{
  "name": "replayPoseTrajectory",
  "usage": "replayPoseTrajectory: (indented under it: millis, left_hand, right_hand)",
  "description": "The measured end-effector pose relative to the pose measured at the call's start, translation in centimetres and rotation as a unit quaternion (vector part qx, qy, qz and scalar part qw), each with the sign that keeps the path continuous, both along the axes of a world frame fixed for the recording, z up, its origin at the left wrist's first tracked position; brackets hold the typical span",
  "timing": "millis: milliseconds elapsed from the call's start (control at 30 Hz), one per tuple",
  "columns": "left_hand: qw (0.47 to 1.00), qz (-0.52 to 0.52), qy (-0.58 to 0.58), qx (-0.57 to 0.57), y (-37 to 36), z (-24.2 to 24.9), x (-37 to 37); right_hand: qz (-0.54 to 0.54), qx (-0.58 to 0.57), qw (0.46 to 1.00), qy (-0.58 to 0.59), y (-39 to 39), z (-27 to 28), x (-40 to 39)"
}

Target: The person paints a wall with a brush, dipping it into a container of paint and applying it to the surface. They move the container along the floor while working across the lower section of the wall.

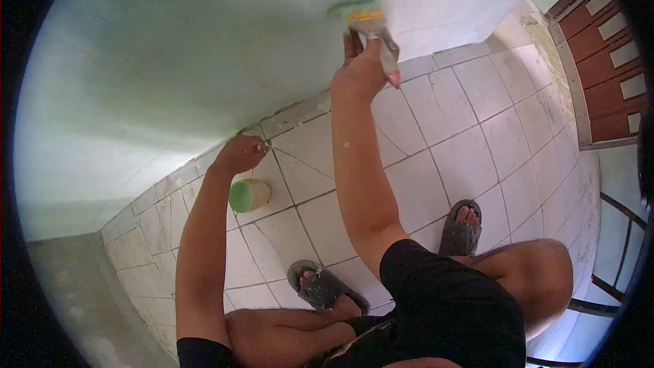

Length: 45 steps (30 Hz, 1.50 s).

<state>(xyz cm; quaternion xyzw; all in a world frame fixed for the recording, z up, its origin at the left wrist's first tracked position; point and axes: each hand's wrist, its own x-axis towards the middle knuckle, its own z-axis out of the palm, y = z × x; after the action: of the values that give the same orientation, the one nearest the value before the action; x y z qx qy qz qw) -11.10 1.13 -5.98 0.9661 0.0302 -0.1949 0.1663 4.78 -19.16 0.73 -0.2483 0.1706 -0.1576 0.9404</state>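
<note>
Clamped between the fingers and thumb of my right hand (364,75) is a paintbrush (370,26), out towards one o'clock, its bristles up against the wall (204,48) and its handle slanting down towards five. Just past the bristles, near twelve, I see a darker green smear (340,8) on the wall.

My left hand (242,154) is at nine o'clock, low by the foot of the wall, with its fingers curled in; I can't tell whether they close on anything. Just beside it, towards eight, a cup (260,193) of green paint (240,197) stands on the floor tiles (327,221), upright as far as I can judge.

As for progress, I'd call it partway. The wall looks pale green from nine round to eleven and whiter near one, where the brush is, though glare may account for some of that. The green smear looks uneven, so I judge that spot unfinished. I can't make out a clear edge between coated and bare wall, so how much is left stays uncertain. Paint remains in the cup.
</note>
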Motion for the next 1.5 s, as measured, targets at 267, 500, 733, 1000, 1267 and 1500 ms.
replayPoseTrajectory:
  millis: [267,500,733,1000,1267,1500]
  left_hand:
    - [0.998,-0.045,-0.043,0.023,2.8,-3.4,0.6]
    - [0.997,0.001,0.045,0.054,2.9,-2.7,-0.7]
    - [0.991,-0.018,0.043,0.129,4.7,-3.0,0.3]
    - [0.992,0.008,0.12,0.034,3.8,-4.6,-0.2]
    - [0.991,0.013,0.121,0.059,4.4,-5.7,-0.7]
    - [0.984,0.024,0.165,0.061,4.8,-5.3,-2.1]
  right_hand:
    - [0.046,-0.076,0.995,-0.038,0.1,-10.9,0.1]
    - [0.037,-0.269,0.96,0.06,-1.4,-22.9,0.5]
    - [0.033,-0.057,0.994,0.088,1.8,-13.0,1.4]
    - [0.061,0.044,0.992,-0.099,-1.8,-4.4,-0.3]
    - [0.123,-0.171,0.977,0.033,-0.9,-17.6,-0.8]
    - [0.114,-0.273,0.951,0.092,-2.5,-24.2,-2.4]
